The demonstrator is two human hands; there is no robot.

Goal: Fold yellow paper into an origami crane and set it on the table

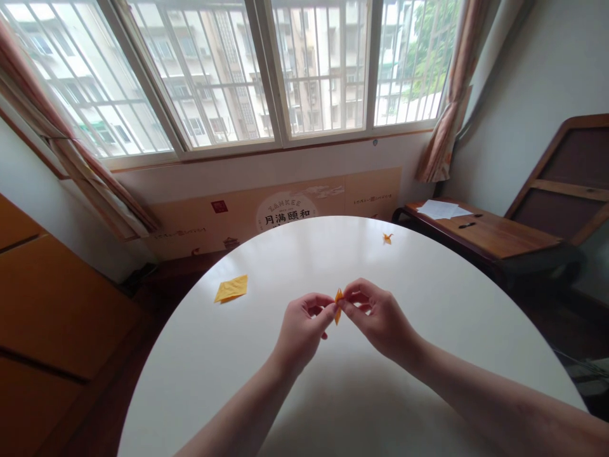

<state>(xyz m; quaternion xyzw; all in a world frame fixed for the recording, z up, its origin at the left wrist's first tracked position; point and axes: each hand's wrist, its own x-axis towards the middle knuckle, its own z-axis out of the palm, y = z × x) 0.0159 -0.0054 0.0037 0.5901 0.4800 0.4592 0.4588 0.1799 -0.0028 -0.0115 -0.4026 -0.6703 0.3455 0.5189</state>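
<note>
Left hand point(304, 325) and right hand point(382, 315) fingers pinch folded orange paper point(337, 315).
At eleven o'clock from it, beyond the white table point(190, 381), a panel point(285, 208) reads "月满颐和".

A long tan poster point(242, 219) under the window point(228, 70) has words on it. In its pale circle point(285, 206), big black Chinese letters say 月满颐和. Curved letters above them look like ZANKEE. A dark red square point(219, 207) has a mark too small to read. The tiny writing near each end is too small to read too.
</note>
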